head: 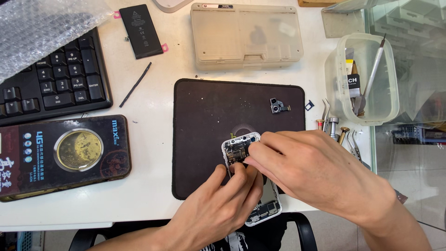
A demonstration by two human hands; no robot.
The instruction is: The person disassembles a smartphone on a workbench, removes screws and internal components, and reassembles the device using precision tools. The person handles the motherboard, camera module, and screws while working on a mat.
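On black mat (pixel 204 107), left hand (pixel 218 204) braces opened phone (pixel 239 148); right hand (pixel 316 169) fingers pinched narrow on a part; steady, gentle pressure seems wise.

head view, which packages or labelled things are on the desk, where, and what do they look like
Dark flat package, left of the mat: rectangular, round gold window.
Black battery, top, right of the keyboard: slim rectangle, small pale label marks.
Beige plastic case, top centre: label strip along its upper edge.
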